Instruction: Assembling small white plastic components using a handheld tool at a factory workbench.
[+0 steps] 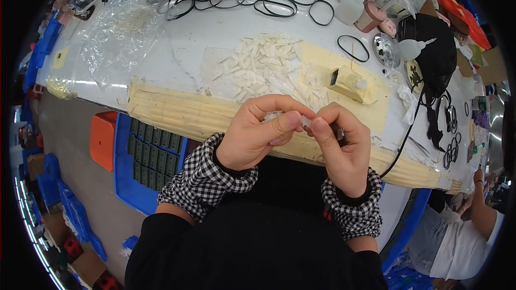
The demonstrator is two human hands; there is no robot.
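My left hand [260,131] and my right hand [343,147] meet at the table's near edge, thumbs and forefingers pinched together. Between their fingertips is a small translucent whitish piece [306,122], mostly covered, so its kind is unclear. Something small and dark [340,132] shows by the curled fingers of the right hand. Just beyond the hands lies a loose pile of small white strips [263,62], spread partly over a yellow sheet [317,53]. To the right of the pile, a yellow-wrapped block [355,87] with a dark end sits on that sheet.
Black rubber-like rings [277,6] heap along the far side. Crumpled clear plastic [121,35] lies left. Squeeze bottles [411,49], a pink jar [371,17] and a black cable [411,129] crowd the right. Below left are an orange stool [104,140] and a blue crate [122,182].
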